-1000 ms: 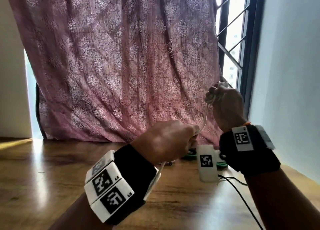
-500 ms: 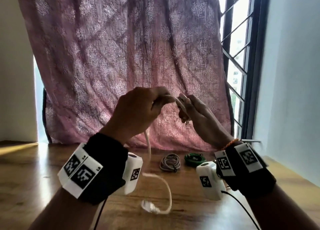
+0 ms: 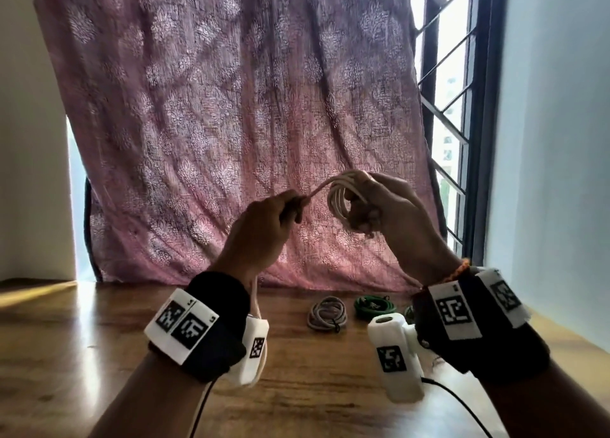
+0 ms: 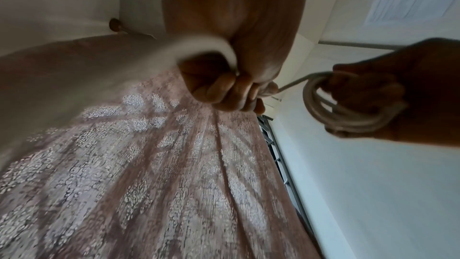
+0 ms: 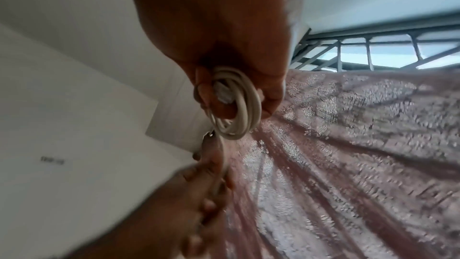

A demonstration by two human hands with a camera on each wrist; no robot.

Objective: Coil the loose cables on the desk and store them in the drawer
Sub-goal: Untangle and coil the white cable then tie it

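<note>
Both hands are raised above the wooden desk (image 3: pixel 99 355), working a white cable (image 3: pixel 338 199). My right hand (image 3: pixel 363 213) holds it as a small coil looped round its curled fingers, and the coil (image 5: pixel 236 103) with its plug end fills the right wrist view. A short taut strand (image 4: pixel 296 82) runs from the coil to my left hand (image 3: pixel 293 206), which grips it in a fist just left of the coil. The loose tail (image 3: pixel 255 292) hangs down behind my left wrist. No drawer is in view.
A grey coiled cable (image 3: pixel 326 313) and a green coiled cable (image 3: pixel 374 305) lie on the desk near the back, below my right hand. A pink patterned curtain (image 3: pixel 231 124) hangs behind the desk, with a barred window (image 3: pixel 449 107) and wall at the right.
My left hand rose from near the desk to meet the right, then drew back left with the strand. The coil on my right fingers has grown. The tail lifted off the desk.
</note>
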